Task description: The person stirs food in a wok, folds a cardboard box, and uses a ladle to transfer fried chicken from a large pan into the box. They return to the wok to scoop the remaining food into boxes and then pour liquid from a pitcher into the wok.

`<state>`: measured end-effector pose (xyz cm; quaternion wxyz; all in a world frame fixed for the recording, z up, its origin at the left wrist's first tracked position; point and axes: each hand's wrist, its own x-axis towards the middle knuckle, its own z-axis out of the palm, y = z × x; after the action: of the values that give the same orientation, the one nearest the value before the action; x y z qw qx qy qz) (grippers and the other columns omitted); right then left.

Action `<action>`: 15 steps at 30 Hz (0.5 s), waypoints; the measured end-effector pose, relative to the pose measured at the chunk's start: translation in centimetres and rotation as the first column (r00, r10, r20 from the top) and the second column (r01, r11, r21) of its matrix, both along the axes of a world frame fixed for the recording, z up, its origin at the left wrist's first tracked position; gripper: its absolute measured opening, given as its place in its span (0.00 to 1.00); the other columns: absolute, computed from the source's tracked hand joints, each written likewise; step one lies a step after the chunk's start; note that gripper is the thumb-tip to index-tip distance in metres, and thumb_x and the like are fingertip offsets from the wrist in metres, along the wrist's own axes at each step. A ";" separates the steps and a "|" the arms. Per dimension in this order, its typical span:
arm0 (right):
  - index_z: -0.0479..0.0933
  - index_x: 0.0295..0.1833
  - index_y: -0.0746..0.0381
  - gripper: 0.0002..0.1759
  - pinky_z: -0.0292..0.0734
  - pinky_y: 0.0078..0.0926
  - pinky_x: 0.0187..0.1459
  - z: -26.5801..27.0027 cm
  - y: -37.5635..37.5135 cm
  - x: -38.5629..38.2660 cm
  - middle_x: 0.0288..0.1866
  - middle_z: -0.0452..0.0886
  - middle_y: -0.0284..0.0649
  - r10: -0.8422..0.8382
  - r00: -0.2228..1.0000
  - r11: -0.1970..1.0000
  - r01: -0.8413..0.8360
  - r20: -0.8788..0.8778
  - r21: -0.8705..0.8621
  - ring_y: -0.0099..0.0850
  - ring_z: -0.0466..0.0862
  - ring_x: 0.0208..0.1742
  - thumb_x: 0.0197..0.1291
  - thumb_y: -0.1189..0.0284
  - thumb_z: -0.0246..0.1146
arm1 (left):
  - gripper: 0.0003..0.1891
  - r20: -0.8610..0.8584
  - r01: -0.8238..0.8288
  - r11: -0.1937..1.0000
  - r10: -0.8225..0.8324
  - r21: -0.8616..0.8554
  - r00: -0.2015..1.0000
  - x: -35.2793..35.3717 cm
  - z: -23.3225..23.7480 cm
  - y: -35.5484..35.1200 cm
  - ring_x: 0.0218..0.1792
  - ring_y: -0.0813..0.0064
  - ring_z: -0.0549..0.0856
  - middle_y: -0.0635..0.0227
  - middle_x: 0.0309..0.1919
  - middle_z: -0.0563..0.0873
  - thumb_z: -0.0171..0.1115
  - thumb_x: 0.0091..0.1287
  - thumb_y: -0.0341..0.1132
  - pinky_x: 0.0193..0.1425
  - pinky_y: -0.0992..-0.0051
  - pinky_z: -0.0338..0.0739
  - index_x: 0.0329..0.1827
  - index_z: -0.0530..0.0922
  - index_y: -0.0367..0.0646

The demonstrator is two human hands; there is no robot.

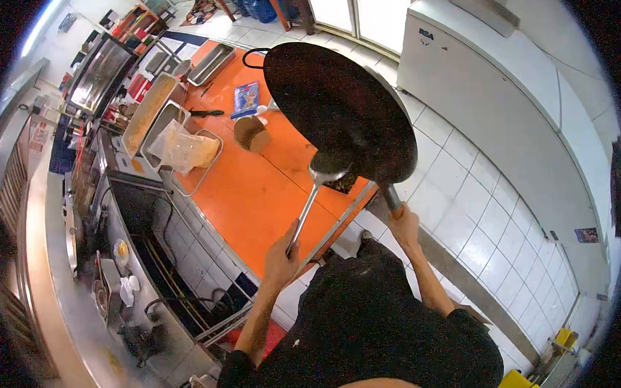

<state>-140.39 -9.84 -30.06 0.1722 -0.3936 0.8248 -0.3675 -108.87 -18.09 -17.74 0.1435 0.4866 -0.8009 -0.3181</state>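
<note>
My right hand (403, 226) is closed round the handle of a large black wok (341, 104), which is held tilted over the right edge of the orange table (235, 196). A metal ladle (314, 197) is in my left hand (281, 261), its bowl against the wok's lower rim. Beneath the ladle and wok, a dark container (342, 185) sits at the table's corner, its contents dark and hard to make out. The wok hides part of it.
On the table are a blue packet (246, 99), a brown round container (251, 134), a black-handled knife (206, 113), metal trays (211, 63) and a plastic bag (186, 148). A stove counter (146, 295) runs along the left. A white freezer (485, 112) stands right.
</note>
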 end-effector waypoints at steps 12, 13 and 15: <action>0.72 0.35 0.66 0.12 0.71 0.42 0.28 0.3 0.5 0.5 0.23 0.74 0.59 0.016 1.000 1.000 -0.016 -0.025 -0.020 0.57 0.78 0.27 0.51 0.70 0.64 | 0.28 -0.404 -0.271 0.960 0.219 -0.075 0.888 -12.3 -2.3 -3.3 0.22 0.68 0.74 0.55 0.22 0.73 0.52 0.68 0.25 0.28 0.67 0.69 0.73 0.62 0.48; 0.73 0.37 0.65 0.12 0.71 0.43 0.28 0.0 0.5 0.3 0.23 0.74 0.59 0.023 0.998 1.000 -0.023 -0.066 0.011 0.57 0.78 0.28 0.51 0.70 0.64 | 0.29 -0.360 -0.224 0.974 0.197 -0.034 0.912 -11.7 -2.8 -2.6 0.23 0.65 0.75 0.55 0.22 0.74 0.53 0.67 0.25 0.29 0.67 0.70 0.73 0.62 0.47; 0.73 0.37 0.65 0.11 0.71 0.44 0.28 0.3 0.5 0.2 0.23 0.75 0.59 0.006 0.998 1.000 -0.006 -0.060 -0.005 0.57 0.78 0.28 0.51 0.70 0.64 | 0.31 -0.288 -0.152 0.988 0.140 -0.020 0.947 -9.0 -4.5 0.0 0.23 0.61 0.76 0.54 0.22 0.74 0.55 0.64 0.25 0.30 0.67 0.71 0.72 0.63 0.47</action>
<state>-140.22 -9.35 -29.73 0.1473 -0.4073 0.8276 -0.3570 -117.83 -18.05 -22.26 0.2908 0.4904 -0.7402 -0.3564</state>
